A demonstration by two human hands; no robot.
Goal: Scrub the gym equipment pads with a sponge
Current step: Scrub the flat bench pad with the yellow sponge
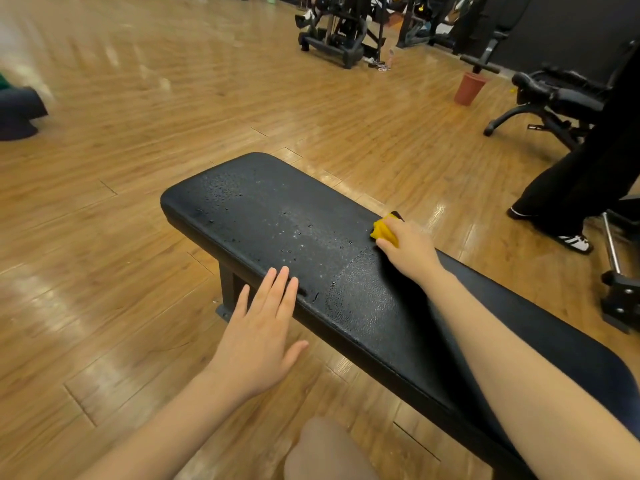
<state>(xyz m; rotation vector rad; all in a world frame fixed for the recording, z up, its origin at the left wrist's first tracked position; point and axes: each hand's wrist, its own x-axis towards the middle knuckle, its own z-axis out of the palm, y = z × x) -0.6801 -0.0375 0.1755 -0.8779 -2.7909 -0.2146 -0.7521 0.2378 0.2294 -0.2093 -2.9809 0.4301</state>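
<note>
Wooden plank flooring runs across the gym, glossy under the lights, with dark weight machines standing at the far end and a reddish-brown cup set on the boards near them. Close by, a long black bench pad stretches diagonally on its dark metal leg, its surface speckled with droplets and wet patches. The person's right hand reaches across to the far edge of the pad, fingers curled around a yellow sponge and pressing it down on the vinyl. The left hand is spread flat, fingers straight and slightly apart, with the fingertips lying on the near edge of the pad. A bare knee shows at the bottom. To the right stands another person in black trousers and a striped shoe, next to a second black bench.
</note>
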